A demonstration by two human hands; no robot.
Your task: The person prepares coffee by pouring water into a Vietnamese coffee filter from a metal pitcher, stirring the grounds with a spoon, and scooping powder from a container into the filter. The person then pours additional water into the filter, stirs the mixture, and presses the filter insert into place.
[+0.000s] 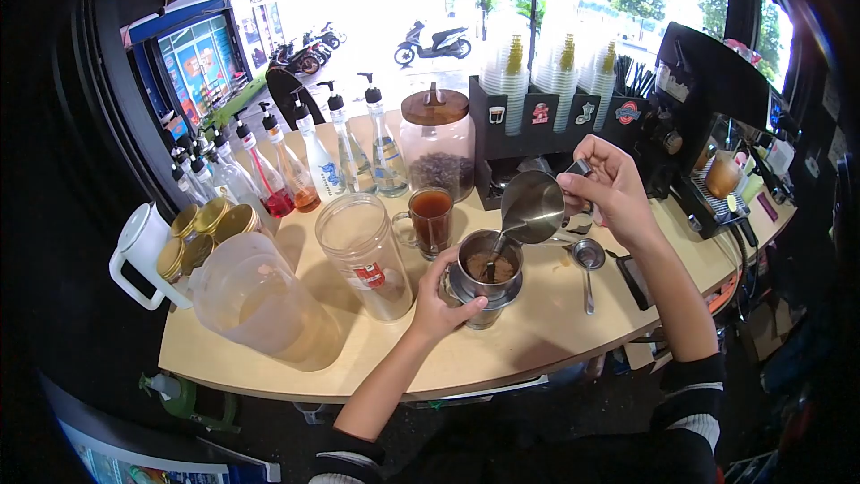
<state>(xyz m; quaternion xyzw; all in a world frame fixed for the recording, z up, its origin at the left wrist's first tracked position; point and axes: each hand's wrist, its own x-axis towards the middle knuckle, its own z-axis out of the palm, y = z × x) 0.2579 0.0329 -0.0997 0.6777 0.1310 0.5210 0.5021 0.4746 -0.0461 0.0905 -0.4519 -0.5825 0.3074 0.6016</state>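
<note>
My right hand (609,193) grips the handle of a small steel pitcher (535,206), which is tilted to the left. A thin stream runs from its spout into a metal drip filter (490,260) with brown grounds inside. Around the filter's left and lower side, the fingers and thumb of my left hand (445,303) are wrapped. The filter sits on top of a metal cup (485,317) on the wooden counter (528,341). Just behind it stands a glass mug (431,222) of reddish-brown liquid.
Left of my hands are a clear jar (365,255), a large plastic pitcher (260,300) and a white jug (143,255). Pump bottles (318,157) and a bean jar (437,148) line the back. A strainer (589,255) lies right, near a coffee machine (694,125).
</note>
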